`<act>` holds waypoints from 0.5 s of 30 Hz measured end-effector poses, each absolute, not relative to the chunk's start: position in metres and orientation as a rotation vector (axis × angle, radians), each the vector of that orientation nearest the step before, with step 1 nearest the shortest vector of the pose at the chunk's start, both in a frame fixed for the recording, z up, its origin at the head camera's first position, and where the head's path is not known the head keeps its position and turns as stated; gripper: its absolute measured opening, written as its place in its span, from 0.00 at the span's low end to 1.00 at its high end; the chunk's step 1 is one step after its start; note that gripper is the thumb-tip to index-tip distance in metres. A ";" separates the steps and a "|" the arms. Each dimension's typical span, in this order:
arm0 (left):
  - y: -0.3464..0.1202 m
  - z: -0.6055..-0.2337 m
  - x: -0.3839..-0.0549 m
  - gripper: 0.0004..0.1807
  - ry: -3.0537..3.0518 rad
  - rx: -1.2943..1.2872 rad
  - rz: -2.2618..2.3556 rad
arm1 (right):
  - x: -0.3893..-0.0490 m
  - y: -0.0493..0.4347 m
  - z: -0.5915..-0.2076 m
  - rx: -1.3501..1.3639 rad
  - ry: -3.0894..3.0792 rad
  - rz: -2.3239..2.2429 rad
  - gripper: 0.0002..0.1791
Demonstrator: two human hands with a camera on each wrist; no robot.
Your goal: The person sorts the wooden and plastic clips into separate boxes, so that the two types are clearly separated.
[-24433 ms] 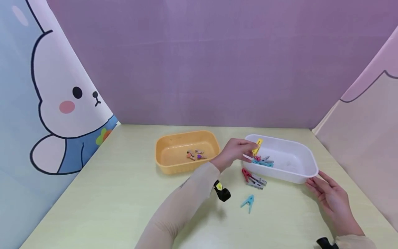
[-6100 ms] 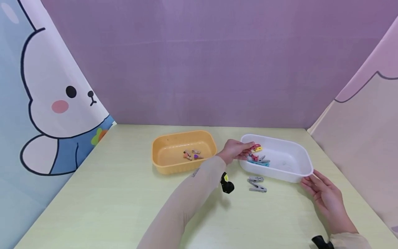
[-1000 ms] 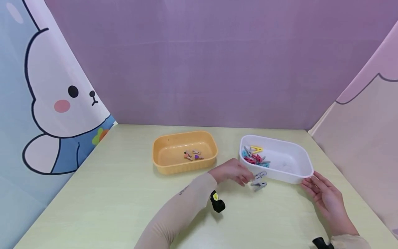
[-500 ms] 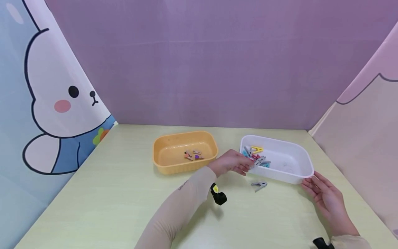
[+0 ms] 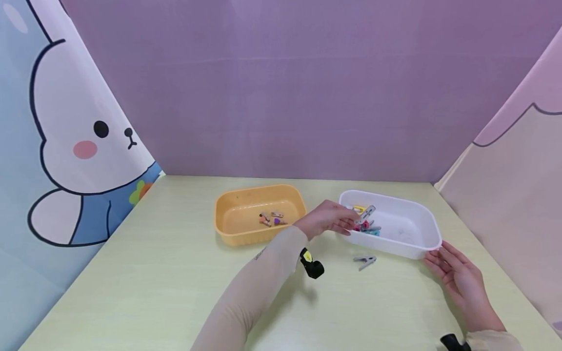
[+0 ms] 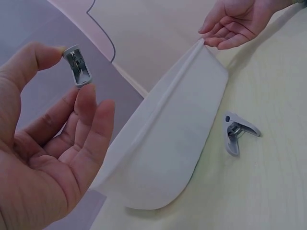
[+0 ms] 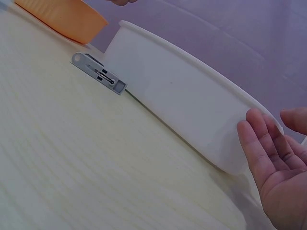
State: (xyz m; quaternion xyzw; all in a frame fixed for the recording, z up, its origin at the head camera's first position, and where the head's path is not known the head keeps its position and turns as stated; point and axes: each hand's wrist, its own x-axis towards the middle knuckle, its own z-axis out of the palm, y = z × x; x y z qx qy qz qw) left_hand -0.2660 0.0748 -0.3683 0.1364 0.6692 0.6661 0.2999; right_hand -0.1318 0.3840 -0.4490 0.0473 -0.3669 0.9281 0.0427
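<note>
Between thumb and fingertips my left hand (image 5: 328,219) pinches a grey clothespin (image 5: 366,213), held above the near left end of a white plastic basin (image 5: 408,246). In the left wrist view this clothespin (image 6: 76,66) is seen end-on, between the thumb and a fingertip. Below it in the basin lie several clothespins: a yellow one (image 5: 359,208), red ones (image 5: 364,225) and teal ones (image 5: 374,232), partly hidden by the hand. My right hand (image 5: 461,282) grips the basin's near right corner by the rim. Another grey clothespin (image 5: 365,262) lies on the table before the basin.
Left of the white basin stands an orange basin (image 5: 259,237) with several small decorated clips (image 5: 277,222) in it. A purple backdrop (image 5: 281,97) rises behind the table (image 5: 153,273); printed cloth walls flank both sides.
My left hand has lifted one of the two grey clothespins off the table and brought it up over the white basin. Earlier, red and teal clothespins went from table to basin. The right hand stays put.
</note>
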 end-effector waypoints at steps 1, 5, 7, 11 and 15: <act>0.075 -0.367 -0.267 0.08 1.776 0.363 1.773 | -0.132 0.384 -0.449 0.144 -1.122 2.840 0.17; 0.078 -0.365 -0.272 0.08 1.766 0.359 1.797 | -0.132 0.384 -0.449 0.138 -1.116 2.839 0.17; 0.079 -0.365 -0.274 0.08 1.755 0.357 1.810 | -0.132 0.384 -0.449 0.135 -1.116 2.839 0.17; 0.083 -0.363 -0.277 0.06 1.735 0.336 1.838 | -0.132 0.385 -0.450 0.142 -1.118 2.838 0.17; 0.087 -0.362 -0.280 0.07 1.760 0.312 1.857 | -0.132 0.385 -0.450 0.140 -1.116 2.840 0.17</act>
